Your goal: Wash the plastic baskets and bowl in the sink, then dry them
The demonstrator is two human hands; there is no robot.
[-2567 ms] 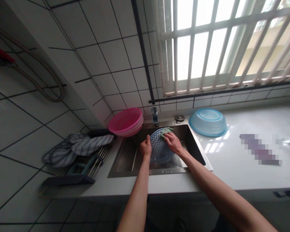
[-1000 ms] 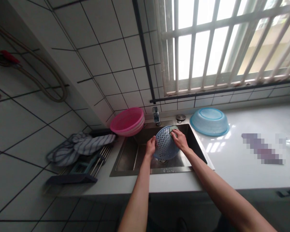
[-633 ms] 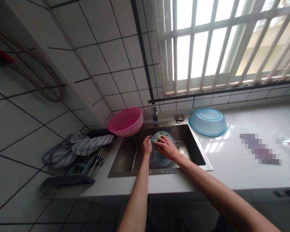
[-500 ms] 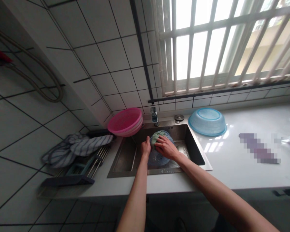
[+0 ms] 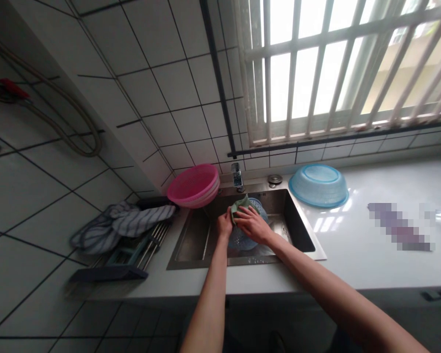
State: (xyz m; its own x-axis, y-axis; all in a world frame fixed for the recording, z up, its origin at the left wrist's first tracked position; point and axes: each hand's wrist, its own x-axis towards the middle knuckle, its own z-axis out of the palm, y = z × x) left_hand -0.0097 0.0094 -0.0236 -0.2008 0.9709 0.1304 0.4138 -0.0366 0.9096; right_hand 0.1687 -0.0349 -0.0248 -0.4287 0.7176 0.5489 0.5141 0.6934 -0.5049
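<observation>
In the head view a pale blue colander [image 5: 244,241] with round holes is tilted inside the steel sink [image 5: 193,263]. My left hand [image 5: 225,224] is closed on its left edge, thumb up. Across the colander's upper part, my right hand [image 5: 254,226] presses a green cloth [image 5: 241,201] with its fingers over it. One corner of the cloth sticks up beyond the fingertips. The fingers of my left hand are partly hidden behind the edge.
Behind the sink stands a faucet [image 5: 237,176], with a drain plug [image 5: 275,179] to its right. Pink baskets [image 5: 194,189] sit at the back left, a blue basin [image 5: 318,186] upside down at right. A striped cloth [image 5: 143,219] lies on a rack [image 5: 112,274] at left.
The green cloth has shifted slightly, and more of it now shows above my right fingers. Both hands stay at the colander. The whole view has shifted a little.
</observation>
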